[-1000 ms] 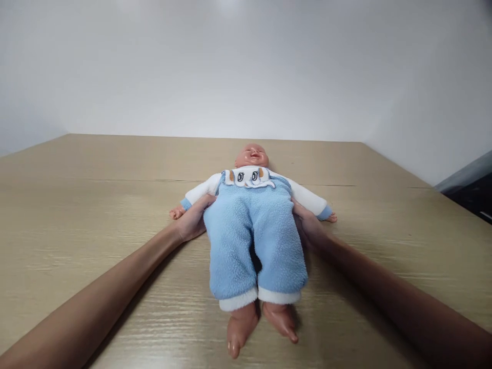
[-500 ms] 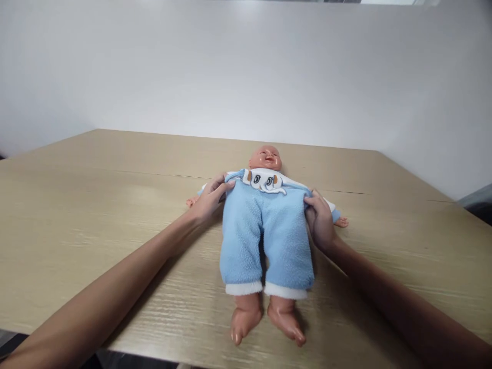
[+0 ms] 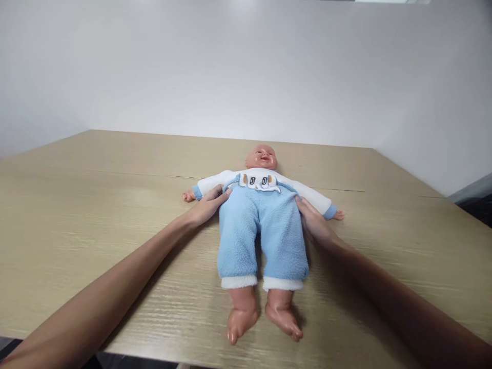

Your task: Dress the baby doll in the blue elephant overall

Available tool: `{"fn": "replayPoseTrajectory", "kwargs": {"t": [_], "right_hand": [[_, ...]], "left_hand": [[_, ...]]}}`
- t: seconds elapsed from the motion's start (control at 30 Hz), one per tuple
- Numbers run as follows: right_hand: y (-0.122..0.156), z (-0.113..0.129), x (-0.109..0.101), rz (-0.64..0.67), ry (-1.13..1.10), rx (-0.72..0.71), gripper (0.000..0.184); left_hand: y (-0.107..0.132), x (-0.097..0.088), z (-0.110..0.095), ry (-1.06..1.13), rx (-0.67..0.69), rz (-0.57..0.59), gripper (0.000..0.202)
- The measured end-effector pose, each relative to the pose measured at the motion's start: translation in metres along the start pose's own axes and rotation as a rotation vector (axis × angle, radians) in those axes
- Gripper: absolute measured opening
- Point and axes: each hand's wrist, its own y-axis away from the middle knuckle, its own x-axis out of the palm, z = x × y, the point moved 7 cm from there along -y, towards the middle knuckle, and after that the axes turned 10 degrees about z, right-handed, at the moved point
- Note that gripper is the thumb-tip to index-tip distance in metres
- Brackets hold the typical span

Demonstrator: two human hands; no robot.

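A baby doll [image 3: 262, 158] lies on its back on the table, feet towards me. It wears a white top [image 3: 312, 195] with blue cuffs and light blue fleece trousers [image 3: 239, 233] with white hems. An animal face with eyes and orange ears [image 3: 258, 181] shows at the waist. My left hand [image 3: 209, 206] is closed on the trousers' waist at the left, thumb on the cloth and fingertips partly hidden. At the opposite side, my right hand [image 3: 314, 221] pinches the waist edge; most of its fingers are hidden beside the doll.
The wooden table [image 3: 115, 215] has a thin seam running across it behind the doll. A plain white wall or partition [image 3: 230, 72] rises along its far edge. Something dark [image 3: 478, 202] stands beyond the table's right edge.
Both hands have lowered the trousers' waist, which was stretched up and outward, down against the doll's body. More of the white top and both sleeves now shows.
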Motion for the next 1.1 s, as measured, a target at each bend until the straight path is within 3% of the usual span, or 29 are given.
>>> {"fn": "replayPoseTrajectory", "kwargs": {"t": [0.13, 0.27, 0.47, 0.7, 0.83, 0.93, 1.1], "right_hand": [[-0.008, -0.007, 0.011, 0.047, -0.31, -0.046, 0.041], [-0.011, -0.004, 0.01, 0.063, -0.311, -0.069, 0.038], [-0.014, 0.003, 0.011, 0.048, -0.327, -0.087, 0.036], [-0.011, 0.001, 0.006, 0.095, -0.264, -0.051, 0.026], [-0.006, 0.003, -0.02, 0.044, 0.148, -0.094, 0.024], [-0.001, 0.017, -0.014, 0.128, 0.386, -0.199, 0.025], [0.005, 0.023, 0.015, 0.136, -0.042, -0.158, 0.026]], "left_hand": [[-0.006, 0.012, 0.015, 0.421, 0.031, -0.029, 0.027], [-0.012, 0.014, 0.019, 0.496, 0.033, -0.057, 0.028], [-0.015, 0.013, 0.006, 0.385, 0.058, 0.044, 0.035], [-0.008, -0.009, -0.005, -0.095, 0.061, -0.076, 0.038], [-0.006, -0.018, -0.01, -0.43, 0.056, -0.023, 0.041], [-0.003, -0.018, -0.012, -0.528, 0.038, 0.006, 0.04], [0.0, 0.001, -0.009, -0.242, 0.033, -0.012, 0.04]]}}
